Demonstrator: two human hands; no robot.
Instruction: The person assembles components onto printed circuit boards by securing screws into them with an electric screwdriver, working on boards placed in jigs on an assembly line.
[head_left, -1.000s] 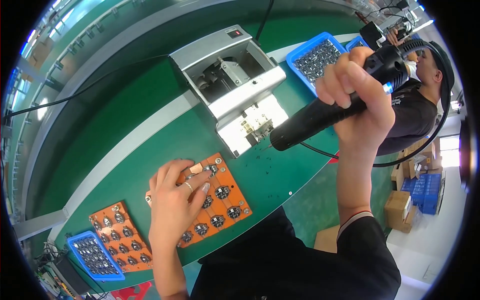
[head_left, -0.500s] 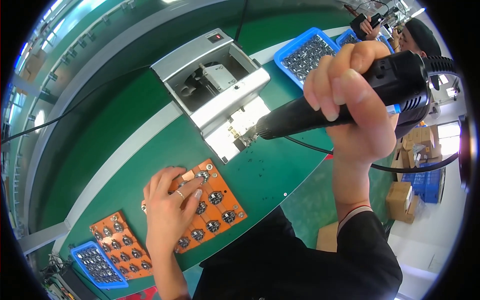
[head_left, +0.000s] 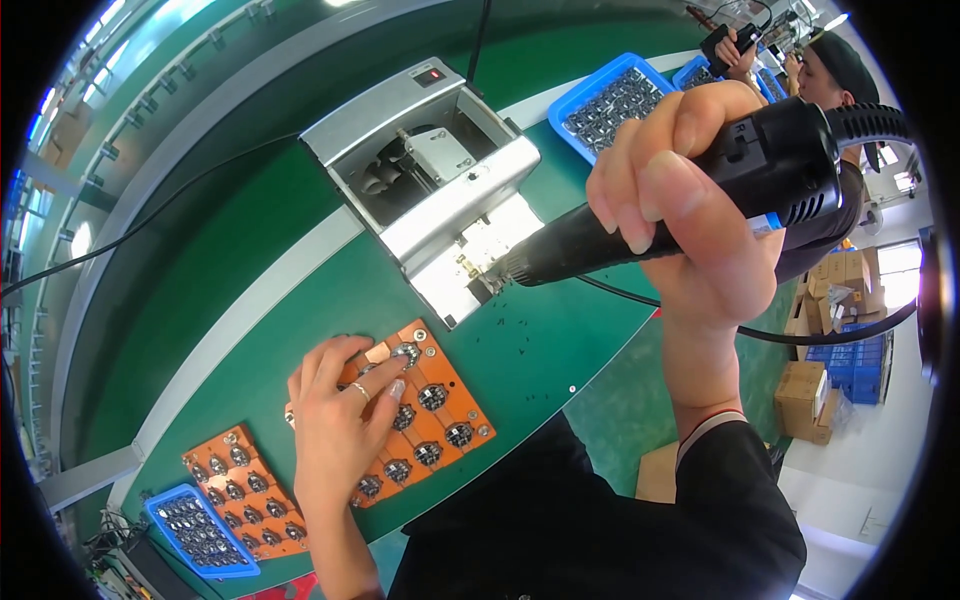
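Observation:
My right hand (head_left: 690, 190) grips a black electric screwdriver (head_left: 700, 195), held up close to the camera with its tip pointing left toward the front of a grey metal machine (head_left: 430, 190). A black cable runs from the tool's rear. My left hand (head_left: 345, 420) rests on an orange board (head_left: 440, 410) studded with round metal parts, its fingertips on a part near the board's top corner. The board lies on the green bench.
A second orange board (head_left: 245, 490) and a blue tray of small parts (head_left: 195, 530) lie at the lower left. Another blue tray (head_left: 610, 100) sits behind the machine. A person at the upper right holds a black tool (head_left: 735, 45). Cardboard boxes (head_left: 815, 385) stand on the floor.
My right hand has raised the screwdriver nearer the camera, its tip staying by the machine's front. My left hand shifted slightly on the orange board.

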